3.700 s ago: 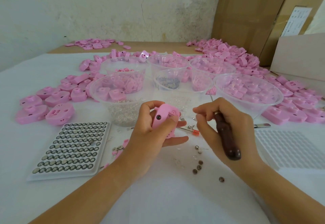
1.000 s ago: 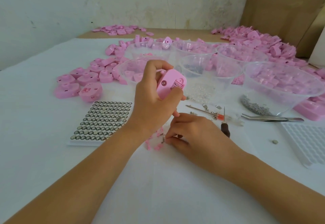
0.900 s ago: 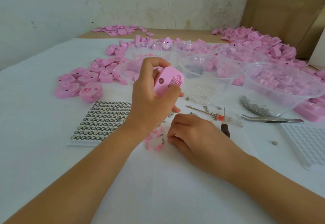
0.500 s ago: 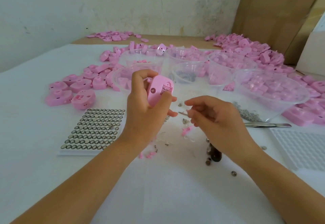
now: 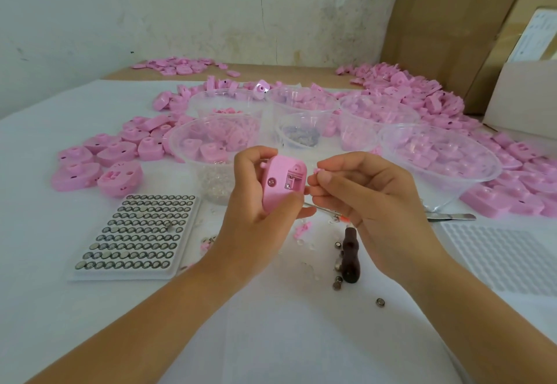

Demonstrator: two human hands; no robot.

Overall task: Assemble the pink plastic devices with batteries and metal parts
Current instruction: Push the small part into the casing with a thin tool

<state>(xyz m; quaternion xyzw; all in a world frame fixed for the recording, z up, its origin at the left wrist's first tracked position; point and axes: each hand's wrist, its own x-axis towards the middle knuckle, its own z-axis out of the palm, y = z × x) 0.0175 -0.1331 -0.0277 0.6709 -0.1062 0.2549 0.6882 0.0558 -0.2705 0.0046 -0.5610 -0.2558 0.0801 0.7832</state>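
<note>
1. The pink device point(image 5: 283, 186) is held up above the white table sheet, in front of the clear bowls. Its open compartment faces the camera, with a bit of metal showing inside.
2. The left hand point(image 5: 256, 206) grips the device, with the thumb curled across its lower edge and the fingers wrapped round its top and back.
3. The right hand point(image 5: 373, 202) sits just beside the device's right edge. Its thumb and forefinger pinch a small pink part point(image 5: 316, 170), and the other fingers are curled in beneath.
4. Below the right hand, a dark-handled tool point(image 5: 350, 255) lies on the sheet with loose button cells point(image 5: 380, 302) scattered near it.
5. To the left lies a tray of button cells point(image 5: 135, 233), its rows nearly full.
6. To the right, metal tweezers point(image 5: 452, 217) lie near the foot of a large clear bowl point(image 5: 470, 190) of pink pieces, and a white gridded tray point(image 5: 506, 257) lies just beside them.
7. More clear bowls stand behind the hands, and pink housings point(image 5: 120, 177) lie spread over the table on both sides.
</note>
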